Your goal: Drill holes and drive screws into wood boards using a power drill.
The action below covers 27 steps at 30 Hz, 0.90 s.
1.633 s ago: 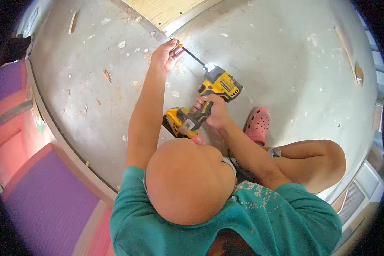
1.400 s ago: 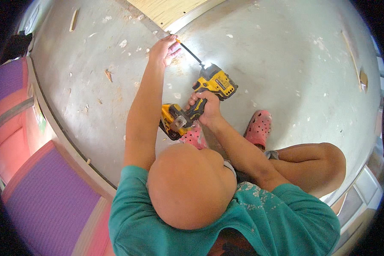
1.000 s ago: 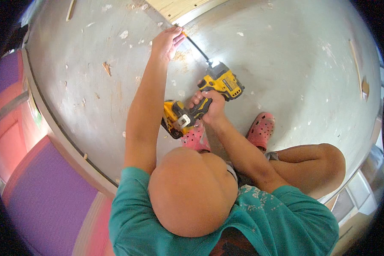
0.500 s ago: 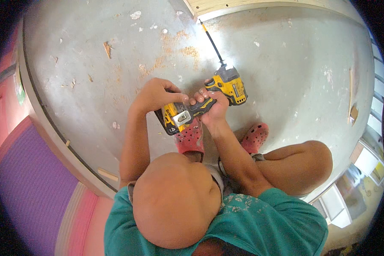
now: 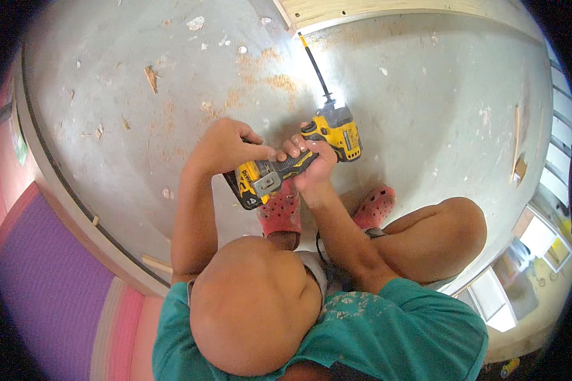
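Observation:
My right hand [image 5: 316,166] is wrapped around the grip of a yellow-and-black cordless impact driver [image 5: 343,136]. A long, thin driver bit [image 5: 316,65] with a yellow section near its end points away from me. Its tip is close to the lower edge of a pale wooden board [image 5: 375,11]; whether they touch I cannot tell. The tool's lamp lights the floor around the bit. My left hand [image 5: 229,147] curls over the battery end [image 5: 251,184], its thumb reaching toward my right fingertips. Some left fingers are hidden.
I squat on a grey floor [image 5: 438,95], in red clogs [image 5: 281,209], one bent knee [image 5: 254,305] below the tool. Sawdust [image 5: 279,82] and a wood splinter [image 5: 150,79] lie ahead. A purple woven mat [image 5: 51,279] is at left, white slats [image 5: 556,127] at right.
The whole view has shifted slightly. Both hands and the driver keep nearly the same pose, with the left thumb and forefinger a little farther apart.

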Motion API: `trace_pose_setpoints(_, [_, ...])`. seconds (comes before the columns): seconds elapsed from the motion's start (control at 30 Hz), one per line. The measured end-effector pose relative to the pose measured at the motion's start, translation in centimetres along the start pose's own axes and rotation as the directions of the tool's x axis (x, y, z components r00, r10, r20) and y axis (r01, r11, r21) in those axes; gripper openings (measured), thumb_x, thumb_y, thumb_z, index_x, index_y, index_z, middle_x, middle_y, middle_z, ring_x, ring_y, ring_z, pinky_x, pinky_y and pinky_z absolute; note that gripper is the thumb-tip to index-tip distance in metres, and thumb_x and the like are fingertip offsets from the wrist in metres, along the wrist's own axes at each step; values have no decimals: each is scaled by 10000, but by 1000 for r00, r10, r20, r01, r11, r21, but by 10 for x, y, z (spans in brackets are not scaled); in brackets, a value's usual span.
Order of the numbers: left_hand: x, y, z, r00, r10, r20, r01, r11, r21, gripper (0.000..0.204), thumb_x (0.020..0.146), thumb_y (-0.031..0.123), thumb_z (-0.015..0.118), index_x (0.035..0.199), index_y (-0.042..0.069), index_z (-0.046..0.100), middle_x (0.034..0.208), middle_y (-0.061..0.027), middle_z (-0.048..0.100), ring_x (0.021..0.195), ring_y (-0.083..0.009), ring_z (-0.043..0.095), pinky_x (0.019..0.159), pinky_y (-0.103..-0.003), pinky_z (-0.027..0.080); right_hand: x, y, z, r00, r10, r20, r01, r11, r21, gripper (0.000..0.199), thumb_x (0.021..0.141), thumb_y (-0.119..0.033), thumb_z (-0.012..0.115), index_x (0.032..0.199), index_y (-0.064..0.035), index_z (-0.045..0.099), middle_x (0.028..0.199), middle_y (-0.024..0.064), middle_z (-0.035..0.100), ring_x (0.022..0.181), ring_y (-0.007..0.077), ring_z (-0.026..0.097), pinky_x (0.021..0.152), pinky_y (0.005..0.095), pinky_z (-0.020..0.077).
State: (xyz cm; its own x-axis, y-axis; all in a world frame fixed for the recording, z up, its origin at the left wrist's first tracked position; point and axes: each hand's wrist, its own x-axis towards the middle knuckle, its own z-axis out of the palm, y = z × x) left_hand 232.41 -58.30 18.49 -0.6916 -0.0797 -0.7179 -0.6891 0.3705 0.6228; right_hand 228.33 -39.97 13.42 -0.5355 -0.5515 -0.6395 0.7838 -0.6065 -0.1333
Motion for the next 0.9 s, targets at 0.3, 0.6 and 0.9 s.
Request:
trace_pose_setpoints(0.3, [-2,3,-1,1000,4,-13,-5,998,-63,346,607,262,749,787,-23,669,732,-112,658,657,-154,614,618,-272,490,0,0,0,1000,-17,20,16,1000,23,326,650,-115,497,975,-113,476,617,18,420,570,163,433,590,373,405])
trace_pose_setpoints(0.6, [0,-3,-5,996,79,-45,-84,986,-141,384,592,293,736,759,-43,656,635,-138,627,562,-155,595,544,-278,480,-2,3,12,998,-13,-58,14,1000,12,333,645,-117,485,977,-108,465,620,19,414,565,159,420,596,364,391])
trace_pose_setpoints(0.9, [-2,0,-13,1000,4,3,-3,983,-186,358,607,272,732,767,-40,658,642,-126,630,578,-141,592,549,-273,477,-5,5,19,997,-15,-72,19,998,52,332,657,-107,480,989,-116,463,617,20,409,557,165,429,600,390,408])
